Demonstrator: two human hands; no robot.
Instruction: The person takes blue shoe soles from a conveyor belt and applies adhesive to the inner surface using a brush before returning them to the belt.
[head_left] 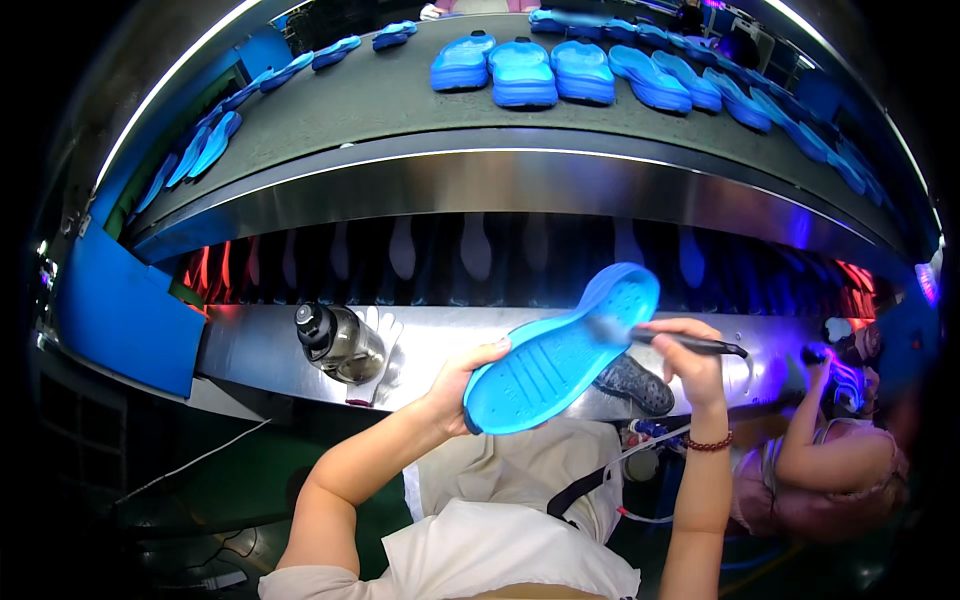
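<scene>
My left hand (460, 385) grips a large blue shoe sole (535, 372) by its near left edge, thumb on top and the fingers partly hidden beneath. The sole is tilted, its hollow inner face with ribs and small dimples turned up. In my right hand (692, 360) is a brush (712, 346) with a dark handle, pinched between thumb and fingers. Its bristle end, blurred, meets the inside of the sole near the wider far part. Under the sole, a dark speckled shoe sole (645, 392) lies on the steel ledge (450, 335), partly covered.
A dark conveyor belt (380, 115) beyond carries several blue soles (523, 75). Pale and reddish sole shapes (475, 245) show in the dark gap below it. On the ledge's left stand a bottle (345, 345) and a white glove (388, 340). A co-worker (835, 450) sits at the right.
</scene>
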